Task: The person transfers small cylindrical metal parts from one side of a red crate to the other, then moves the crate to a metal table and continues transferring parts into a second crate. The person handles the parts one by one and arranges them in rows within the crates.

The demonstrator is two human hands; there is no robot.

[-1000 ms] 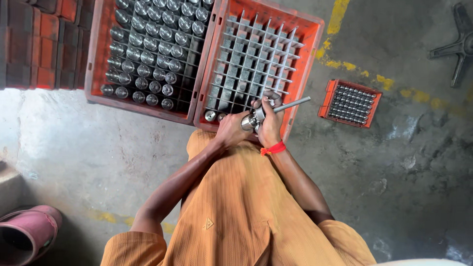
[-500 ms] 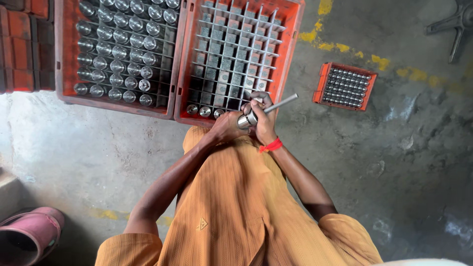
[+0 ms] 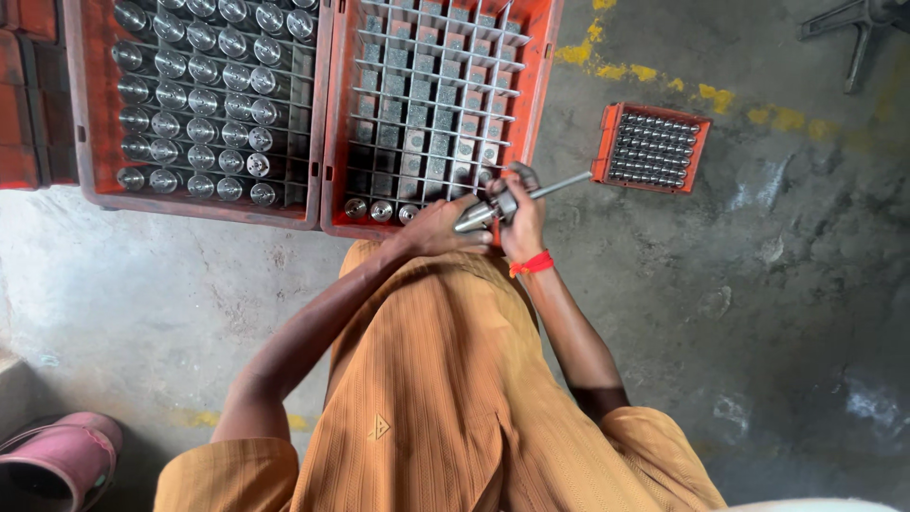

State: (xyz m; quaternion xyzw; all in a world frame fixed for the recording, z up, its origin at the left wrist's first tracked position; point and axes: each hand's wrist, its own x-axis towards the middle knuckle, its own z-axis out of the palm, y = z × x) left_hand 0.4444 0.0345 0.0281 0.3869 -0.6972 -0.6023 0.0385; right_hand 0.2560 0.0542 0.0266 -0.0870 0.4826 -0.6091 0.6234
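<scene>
L hand (image 3: pixel 438 230) pinches metal part (image 3: pixel 474 219) to steady it | R hand (image 3: pixel 521 213) wrapped on rod tool (image 3: pixel 559 186), working it | both over near edge of right crate (image 3: pixel 540 104), few parts in front row | left crate (image 3: pixel 95 114) full

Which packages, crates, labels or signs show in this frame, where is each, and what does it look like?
Left crate: top left, orange-red, rectangular, rows of shiny metal cylinders.
Middle crate: top centre, orange-red, grey grid dividers, mostly unfilled; three cylinders along its near edge.
Small tray: on the floor to the right, orange-red, packed with small metal parts.
Labels, signs, screens: none visible.
</scene>
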